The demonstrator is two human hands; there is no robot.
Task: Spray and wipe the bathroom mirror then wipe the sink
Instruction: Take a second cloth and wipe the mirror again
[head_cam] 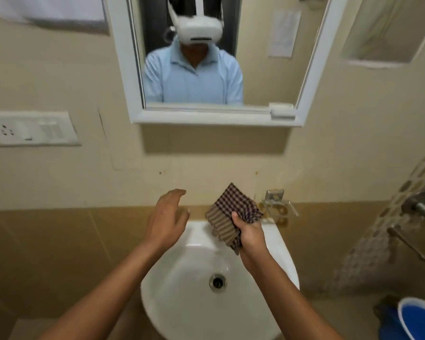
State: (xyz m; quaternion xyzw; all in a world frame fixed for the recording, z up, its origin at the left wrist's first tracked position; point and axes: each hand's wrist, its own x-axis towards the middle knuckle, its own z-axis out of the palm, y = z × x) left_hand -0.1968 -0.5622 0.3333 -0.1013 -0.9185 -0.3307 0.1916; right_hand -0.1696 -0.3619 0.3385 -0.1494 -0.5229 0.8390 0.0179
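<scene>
Two hands hang over the sink (277,244): the right hand (249,233) grips a folded checked cloth (233,214) at the basin's 1 o'clock, while the left hand (166,219), fingers loosely spread and holding nothing, sits at 11. The mirror (268,45) lies at 12 o'clock, above. No spray bottle shows, so the step is likely wiping; next, the cloth must meet a surface.
</scene>
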